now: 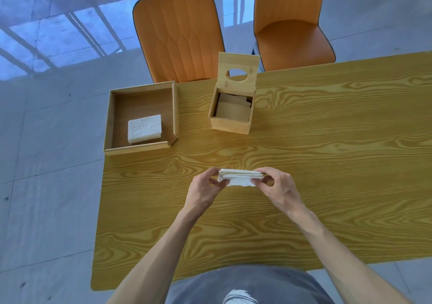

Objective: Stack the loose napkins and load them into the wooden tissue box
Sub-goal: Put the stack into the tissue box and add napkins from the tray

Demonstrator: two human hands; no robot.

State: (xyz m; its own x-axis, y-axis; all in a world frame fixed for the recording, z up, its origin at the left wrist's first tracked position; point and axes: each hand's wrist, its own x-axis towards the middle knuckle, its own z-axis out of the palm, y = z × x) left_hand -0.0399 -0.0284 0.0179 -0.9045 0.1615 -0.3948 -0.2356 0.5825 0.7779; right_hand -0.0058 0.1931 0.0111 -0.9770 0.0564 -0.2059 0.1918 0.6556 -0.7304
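A small stack of white napkins (239,177) hangs just above the table's middle, held at its two ends. My left hand (205,190) pinches the left end and my right hand (279,188) pinches the right end. Further back stands the wooden tissue box (230,122), its lid (238,70) with an oval hole tipped up and open; brownish sheets lie inside. At the far left a shallow wooden tray (174,107) holds another folded pile of white napkins (144,128).
The yellow wood-grain table (327,163) ends at the left just beyond the tray. Two orange chairs (180,35) stand behind the far edge. Grey tiled floor lies to the left.
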